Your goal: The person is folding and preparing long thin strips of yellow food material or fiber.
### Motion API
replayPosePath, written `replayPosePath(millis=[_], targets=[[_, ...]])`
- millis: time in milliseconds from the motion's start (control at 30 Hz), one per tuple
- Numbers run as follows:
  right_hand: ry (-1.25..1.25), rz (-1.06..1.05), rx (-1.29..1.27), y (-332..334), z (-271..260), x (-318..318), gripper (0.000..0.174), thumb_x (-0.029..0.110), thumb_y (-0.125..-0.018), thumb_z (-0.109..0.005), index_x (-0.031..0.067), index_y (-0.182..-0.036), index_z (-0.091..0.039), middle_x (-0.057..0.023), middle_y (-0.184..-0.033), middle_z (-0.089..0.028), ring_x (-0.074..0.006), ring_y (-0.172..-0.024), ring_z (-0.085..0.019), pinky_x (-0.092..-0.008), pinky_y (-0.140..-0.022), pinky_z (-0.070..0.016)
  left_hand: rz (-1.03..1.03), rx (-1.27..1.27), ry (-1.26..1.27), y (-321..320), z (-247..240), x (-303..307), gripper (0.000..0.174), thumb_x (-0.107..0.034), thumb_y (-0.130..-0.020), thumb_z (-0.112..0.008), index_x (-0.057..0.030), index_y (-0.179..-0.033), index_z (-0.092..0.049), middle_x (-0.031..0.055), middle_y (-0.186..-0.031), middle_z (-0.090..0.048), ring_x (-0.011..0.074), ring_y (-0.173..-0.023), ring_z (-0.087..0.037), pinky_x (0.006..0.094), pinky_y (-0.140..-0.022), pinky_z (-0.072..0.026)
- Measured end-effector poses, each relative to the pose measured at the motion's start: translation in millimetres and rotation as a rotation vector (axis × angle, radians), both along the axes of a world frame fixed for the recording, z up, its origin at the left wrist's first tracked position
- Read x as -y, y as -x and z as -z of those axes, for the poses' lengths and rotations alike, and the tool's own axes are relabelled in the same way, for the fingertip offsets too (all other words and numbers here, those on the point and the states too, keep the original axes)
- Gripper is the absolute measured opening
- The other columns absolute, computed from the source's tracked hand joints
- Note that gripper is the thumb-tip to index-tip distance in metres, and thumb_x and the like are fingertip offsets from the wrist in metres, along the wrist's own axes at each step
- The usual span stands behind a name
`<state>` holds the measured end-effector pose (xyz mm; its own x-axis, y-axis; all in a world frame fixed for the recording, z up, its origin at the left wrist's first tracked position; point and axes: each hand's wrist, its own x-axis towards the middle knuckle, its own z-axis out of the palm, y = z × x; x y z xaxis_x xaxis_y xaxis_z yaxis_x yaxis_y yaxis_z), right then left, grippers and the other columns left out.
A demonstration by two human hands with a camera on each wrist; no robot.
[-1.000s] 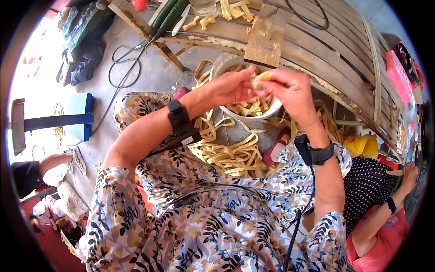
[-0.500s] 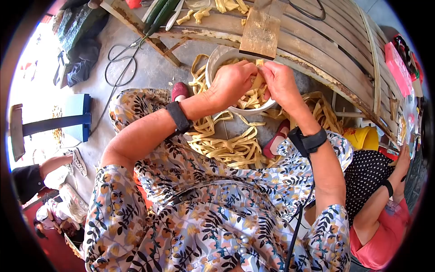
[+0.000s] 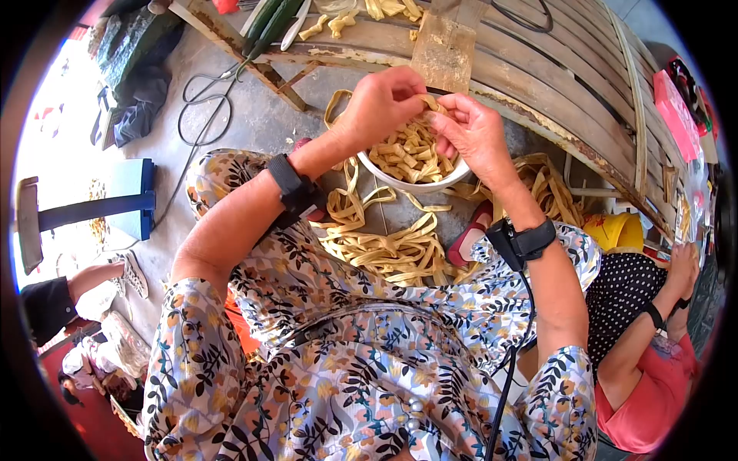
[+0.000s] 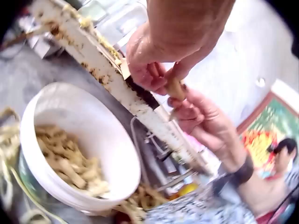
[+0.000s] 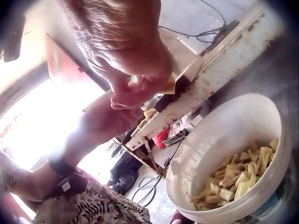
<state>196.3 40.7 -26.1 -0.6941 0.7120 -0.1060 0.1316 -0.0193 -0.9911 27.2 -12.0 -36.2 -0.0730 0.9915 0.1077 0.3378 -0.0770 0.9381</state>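
Over a white bucket (image 4: 35,123), my left hand (image 3: 384,104) and right hand (image 3: 478,142) are close together. Between them is a short pale-yellow strip (image 4: 175,88), pinched by the fingertips of both hands. In the left wrist view, my left hand (image 4: 163,51) comes from above and my right hand (image 4: 205,116) meets it from below. The right wrist view shows the back of my right hand (image 5: 121,51), which partly hides the left. Many short pale-yellow pieces (image 5: 229,182) lie in the bucket.
Long yellow strips (image 3: 392,250) lie heaped on the floor in front of my lap. A slatted bench (image 3: 553,84) with rusty edges stands beyond the bucket, bearing a wooden board (image 3: 444,54) and cucumbers (image 3: 273,27). At right sits another person (image 3: 642,392) beside a yellow container (image 3: 615,230).
The hands first worked a strip above the bucket, then dipped lower with knuckles together. Now they have risen toward the board, the left hand higher, and more of the bucket's pieces show.
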Motion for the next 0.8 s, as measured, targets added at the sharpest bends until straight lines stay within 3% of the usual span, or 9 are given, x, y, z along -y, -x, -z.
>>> replayPosePath(millis=[100, 233, 333, 533, 633, 733, 800], targets=[[0.241, 0.078, -0.132, 1, 10, -9, 0.023, 0.013, -0.084, -0.057, -0.0036, -0.1, -0.057, -0.0066, -0.081, -0.061, -0.0078, -0.057, -0.056, -0.0173, -0.048, -0.045, 0.082, 0.384, 0.324, 3, -12, 0, 0.019, -0.006, -0.079, -0.057, 0.0001, -0.096, -0.052, -0.0006, -0.087, -0.057, 0.0081, -0.082, -0.055, 0.0233, -0.074, -0.0452], [0.384, 0.034, -0.16, -7, 16, -16, 0.022, 0.013, -0.084, -0.057, -0.0001, -0.101, -0.058, -0.0021, -0.081, -0.06, -0.0061, -0.068, -0.054, -0.0182, -0.062, -0.0456, 0.212, 0.144, 0.148, 7, -2, -7, 0.028, 0.001, -0.075, -0.058, -0.002, -0.101, -0.05, 0.0012, -0.091, -0.056, 0.0095, -0.085, -0.053, 0.0247, -0.077, -0.0445], [0.555, -0.039, -0.232, -6, 21, -19, 0.02, 0.015, -0.084, -0.056, 0.0023, -0.099, -0.058, 0.0008, -0.08, -0.057, -0.0061, -0.071, -0.051, -0.0199, -0.069, -0.0439, 0.188, 0.013, 0.103, 5, 1, -9, 0.031, 0.003, -0.073, -0.058, -0.0025, -0.101, -0.049, 0.0032, -0.091, -0.055, 0.0109, -0.084, -0.053, 0.0258, -0.075, -0.0451], [0.709, -0.109, -0.258, -8, 23, -22, 0.017, 0.019, -0.086, -0.053, 0.004, -0.094, -0.056, 0.0022, -0.082, -0.053, -0.0061, -0.069, -0.047, -0.0212, -0.069, -0.0432, 0.116, -0.405, -0.189, 0, -19, 0, 0.031, -0.002, -0.067, -0.064, -0.0014, -0.095, -0.049, 0.0081, -0.08, -0.052, 0.0204, -0.074, -0.055, 0.0294, -0.065, -0.046], [0.645, -0.17, -0.176, -7, 27, -18, 0.021, 0.024, -0.089, -0.049, 0.0046, -0.094, -0.056, 0.0014, -0.083, -0.053, -0.006, -0.068, -0.046, -0.0211, -0.066, -0.0439, 0.232, -0.699, -0.37, 2, -11, 1, 0.025, -0.008, -0.067, -0.064, -0.0031, -0.087, -0.05, 0.009, -0.079, -0.052, 0.0257, -0.074, -0.055, 0.0321, -0.061, -0.0454], [0.524, -0.235, -0.076, -10, 37, -21, 0.03, 0.033, -0.09, -0.046, 0.0053, -0.093, -0.056, 0.0014, -0.081, -0.052, -0.0054, -0.067, -0.045, -0.021, -0.062, -0.0446, 0.331, -0.77, -0.473, -1, -2, 0, 0.019, -0.015, -0.07, -0.059, -0.0077, -0.087, -0.052, 0.0082, -0.08, -0.054, 0.0285, -0.073, -0.056, 0.0352, -0.059, -0.0451], [0.471, -0.169, 0.016, -12, 36, -14, 0.037, 0.04, -0.089, -0.045, 0.0049, -0.093, -0.055, 0.0019, -0.081, -0.051, -0.0049, -0.067, -0.045, -0.0206, -0.059, -0.0447, 0.37, -0.72, -0.502, -5, 2, 0, 0.017, -0.015, -0.07, -0.057, -0.0073, -0.086, -0.053, 0.0084, -0.078, -0.055, 0.0281, -0.072, -0.057, 0.0351, -0.058, -0.0451]])
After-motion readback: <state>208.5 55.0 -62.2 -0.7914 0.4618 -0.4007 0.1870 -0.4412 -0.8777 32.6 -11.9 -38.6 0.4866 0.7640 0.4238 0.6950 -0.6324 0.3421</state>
